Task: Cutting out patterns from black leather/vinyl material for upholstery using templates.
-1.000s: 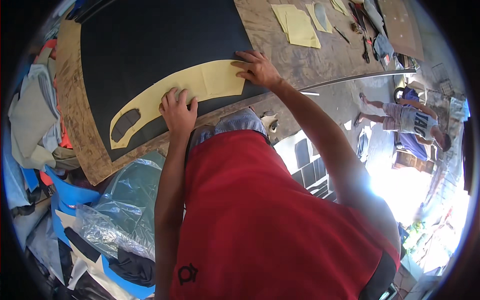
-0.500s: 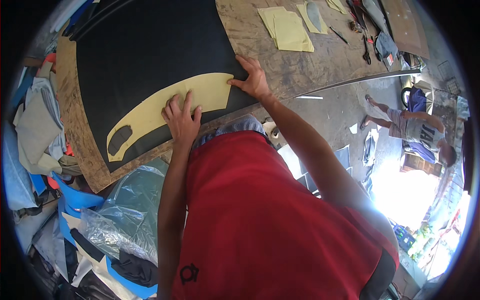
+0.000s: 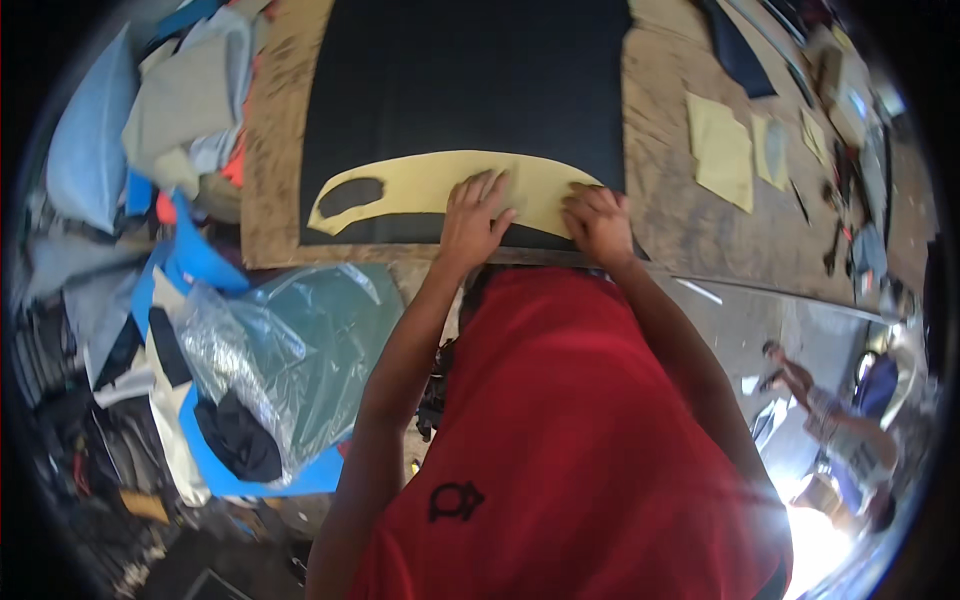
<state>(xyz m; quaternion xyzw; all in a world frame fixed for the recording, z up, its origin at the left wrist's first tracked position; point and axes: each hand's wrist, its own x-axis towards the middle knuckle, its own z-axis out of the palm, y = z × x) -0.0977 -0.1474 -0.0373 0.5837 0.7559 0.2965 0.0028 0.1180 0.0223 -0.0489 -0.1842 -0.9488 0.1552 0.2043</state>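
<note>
A long curved yellow paper template [image 3: 410,175] lies on a black sheet [image 3: 460,90] near the table's front edge. Through an oval cutout at its left end, the black material shows. My left hand [image 3: 478,220] rests on the middle of the template, fingers stretched out over the paper and thumb apart. At the template's right end is my right hand [image 3: 600,222], its fingers bent and close together on the paper's edge. Part of that end is hidden under the fingers.
The wooden table [image 3: 275,150] carries yellow paper pieces [image 3: 720,150], scissors [image 3: 832,250] and a dark offcut [image 3: 740,50]. Piled fabric [image 3: 180,100] and a plastic-wrapped green bundle [image 3: 330,330] lie left. Another person [image 3: 850,440] is at the right.
The view has turned, so the template and sheet appear straighter. My right hand's spread fingers have drawn together on the template's right end. My left hand stays on the middle of the paper.
</note>
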